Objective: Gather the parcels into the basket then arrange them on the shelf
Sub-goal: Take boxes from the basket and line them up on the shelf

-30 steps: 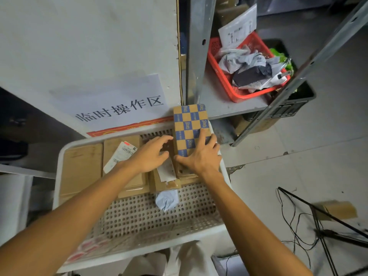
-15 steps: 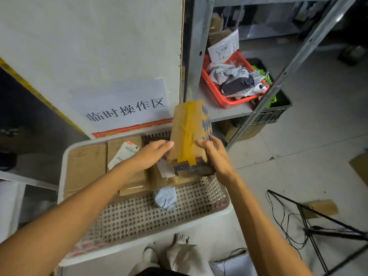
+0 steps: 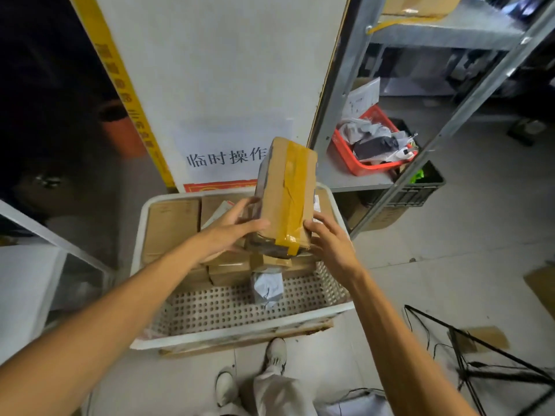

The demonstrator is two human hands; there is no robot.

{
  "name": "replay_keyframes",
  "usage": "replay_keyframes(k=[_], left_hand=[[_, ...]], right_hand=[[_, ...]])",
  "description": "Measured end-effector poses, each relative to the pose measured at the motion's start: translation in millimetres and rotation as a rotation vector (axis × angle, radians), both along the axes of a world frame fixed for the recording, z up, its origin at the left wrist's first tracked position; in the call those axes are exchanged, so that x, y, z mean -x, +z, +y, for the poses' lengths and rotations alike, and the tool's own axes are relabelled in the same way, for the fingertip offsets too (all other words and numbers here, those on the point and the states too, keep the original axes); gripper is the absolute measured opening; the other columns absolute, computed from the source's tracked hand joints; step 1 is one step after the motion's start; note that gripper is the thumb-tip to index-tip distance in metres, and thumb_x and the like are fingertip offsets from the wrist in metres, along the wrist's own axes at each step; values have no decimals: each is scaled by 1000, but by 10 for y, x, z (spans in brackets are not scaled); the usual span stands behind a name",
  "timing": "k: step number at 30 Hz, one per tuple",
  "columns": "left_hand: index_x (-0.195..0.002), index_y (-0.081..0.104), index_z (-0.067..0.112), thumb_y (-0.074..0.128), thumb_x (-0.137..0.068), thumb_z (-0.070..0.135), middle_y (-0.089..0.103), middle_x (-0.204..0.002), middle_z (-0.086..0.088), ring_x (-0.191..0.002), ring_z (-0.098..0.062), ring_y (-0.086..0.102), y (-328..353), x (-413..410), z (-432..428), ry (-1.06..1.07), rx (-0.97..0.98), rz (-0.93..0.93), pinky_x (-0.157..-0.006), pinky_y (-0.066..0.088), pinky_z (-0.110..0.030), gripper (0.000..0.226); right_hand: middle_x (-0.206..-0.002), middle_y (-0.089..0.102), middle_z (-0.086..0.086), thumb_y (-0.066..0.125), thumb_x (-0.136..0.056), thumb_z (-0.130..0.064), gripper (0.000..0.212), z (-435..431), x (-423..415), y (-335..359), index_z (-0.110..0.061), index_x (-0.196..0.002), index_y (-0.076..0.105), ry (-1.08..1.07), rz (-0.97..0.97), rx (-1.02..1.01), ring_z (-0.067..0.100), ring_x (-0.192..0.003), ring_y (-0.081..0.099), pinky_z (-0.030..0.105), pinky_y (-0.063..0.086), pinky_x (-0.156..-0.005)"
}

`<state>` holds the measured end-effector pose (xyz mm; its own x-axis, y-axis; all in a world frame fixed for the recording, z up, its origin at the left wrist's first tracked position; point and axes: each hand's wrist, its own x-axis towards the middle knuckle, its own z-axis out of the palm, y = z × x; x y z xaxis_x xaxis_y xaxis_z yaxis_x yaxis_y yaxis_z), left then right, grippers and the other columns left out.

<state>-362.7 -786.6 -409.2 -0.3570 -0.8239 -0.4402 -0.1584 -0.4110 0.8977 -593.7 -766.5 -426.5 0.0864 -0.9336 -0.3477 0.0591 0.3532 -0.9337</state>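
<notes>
A brown cardboard parcel [image 3: 285, 196] with a strip of yellow tape is lifted above the white perforated basket [image 3: 240, 328]. My left hand [image 3: 231, 232] holds its left side, fingers curled round the edge. My right hand [image 3: 327, 238] holds its right lower corner. Several flat cardboard parcels [image 3: 174, 226] lie in the basket's far half, and a small grey bagged parcel [image 3: 267, 288] lies near its middle. The metal shelf [image 3: 354, 181] stands to the right.
A red basket [image 3: 360, 163] full of bagged parcels sits on the low shelf board, a black crate [image 3: 420, 190] beside it. A white board with a printed sign [image 3: 228, 154] stands behind the white basket. A black stand and cables [image 3: 480, 355] lie on the floor at right.
Both hands have turned the parcel over from its checkered face to its taped face and lifted it out of the basket. The view has tilted upward.
</notes>
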Motion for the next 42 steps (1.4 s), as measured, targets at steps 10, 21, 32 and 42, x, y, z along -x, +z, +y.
replay_keyframes(k=[10, 21, 32, 42], left_hand=[[-142, 28, 34, 88, -60, 44, 35, -137, 3, -130, -18, 38, 51, -346, 408, 189, 376, -380, -110, 35, -40, 102], [-147, 19, 35, 72, -78, 50, 27, -146, 5, -135, -15, 32, 145, -716, 717, 178, 441, -566, -112, 33, -44, 88], [-137, 44, 27, 81, -63, 45, 68, -118, 3, -101, -12, 68, 378, -1301, 1185, 619, 99, -94, -71, 54, -25, 84], [-131, 44, 33, 76, -66, 53, 69, -110, 10, -103, -12, 67, 1012, -2242, 2289, 1062, 263, -227, -68, 55, -19, 75]], right_hand=[[-128, 60, 9, 77, -77, -49, 63, 143, -752, 238, -33, -127, 43, -19, 90, 78, 29, -111, 63, 49, 58, -86], [-118, 62, -3, 83, -74, -38, 72, -12, -1005, 265, -22, -133, 44, 130, 145, 117, 15, -105, 64, 41, 58, -86], [-108, 69, 14, 59, -93, -19, 30, -49, -1574, 393, -19, -122, 51, 512, -58, 14, 25, -88, 66, 37, 58, -69], [-108, 72, -10, 46, -102, -22, 33, 396, -3210, 982, -22, -132, 59, 905, -141, 193, -4, -90, 68, 9, 50, -66]])
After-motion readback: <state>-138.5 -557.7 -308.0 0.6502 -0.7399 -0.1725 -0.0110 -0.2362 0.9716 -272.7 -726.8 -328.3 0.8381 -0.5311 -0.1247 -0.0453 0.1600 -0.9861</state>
